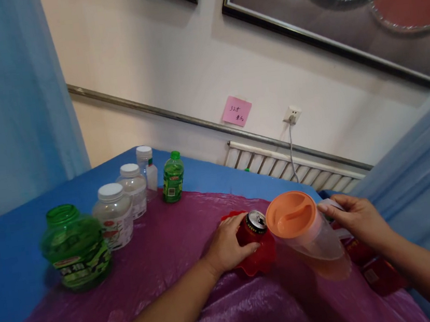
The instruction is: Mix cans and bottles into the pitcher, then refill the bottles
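My left hand (229, 245) is closed around a red drink can (252, 229) with a silver top and a dark rim band. Under the can lies a red plate with a wavy edge (266, 256). My right hand (359, 216) grips the handle of a clear plastic pitcher (319, 239) with an orange lid (290, 214). The pitcher tilts to the left, its lid close beside the can's top. Whether any liquid runs between them I cannot tell.
Red cans (383, 273) stand at the right, partly behind my right arm. On the left are a big green jar (77, 251), clear jars with white lids (116, 220) and a green bottle (173, 179). Purple plastic sheeting (156, 288) covers part of the blue tabletop (109, 163).
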The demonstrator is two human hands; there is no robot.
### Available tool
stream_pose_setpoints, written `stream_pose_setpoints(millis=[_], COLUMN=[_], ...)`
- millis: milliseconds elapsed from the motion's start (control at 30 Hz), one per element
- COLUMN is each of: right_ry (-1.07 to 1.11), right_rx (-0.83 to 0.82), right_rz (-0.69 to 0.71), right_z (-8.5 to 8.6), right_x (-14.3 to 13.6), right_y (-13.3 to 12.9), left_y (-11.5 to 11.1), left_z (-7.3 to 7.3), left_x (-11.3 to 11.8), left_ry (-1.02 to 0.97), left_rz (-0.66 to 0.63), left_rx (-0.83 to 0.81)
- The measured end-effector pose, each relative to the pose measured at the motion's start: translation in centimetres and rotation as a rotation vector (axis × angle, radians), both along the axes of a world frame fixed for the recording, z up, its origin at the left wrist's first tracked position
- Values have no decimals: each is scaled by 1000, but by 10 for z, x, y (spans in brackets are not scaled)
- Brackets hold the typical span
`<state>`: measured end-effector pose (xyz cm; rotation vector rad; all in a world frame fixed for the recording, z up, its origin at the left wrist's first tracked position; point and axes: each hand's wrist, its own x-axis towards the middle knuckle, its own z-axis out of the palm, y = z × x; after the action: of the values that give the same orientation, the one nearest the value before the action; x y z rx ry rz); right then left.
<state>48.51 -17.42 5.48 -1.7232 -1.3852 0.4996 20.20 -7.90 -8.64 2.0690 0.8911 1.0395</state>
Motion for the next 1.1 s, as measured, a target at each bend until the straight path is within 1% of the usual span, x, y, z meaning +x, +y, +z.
stream_pose_setpoints(millis=[600,867,1100], right_ry=[-35,-21,3], right_rx=[7,1,-2], right_rz=[-4,7,-16], right_z=[3,2,4], right_x=[-1,0,-2], right_y=[0,0,-3], left_y=[-2,0,-3], left_z=[2,-1,3], left_x=[-1,1,0], left_ry=[3,-14,-23], left_rz=[13,1,3], left_rx=[-2,-6,12])
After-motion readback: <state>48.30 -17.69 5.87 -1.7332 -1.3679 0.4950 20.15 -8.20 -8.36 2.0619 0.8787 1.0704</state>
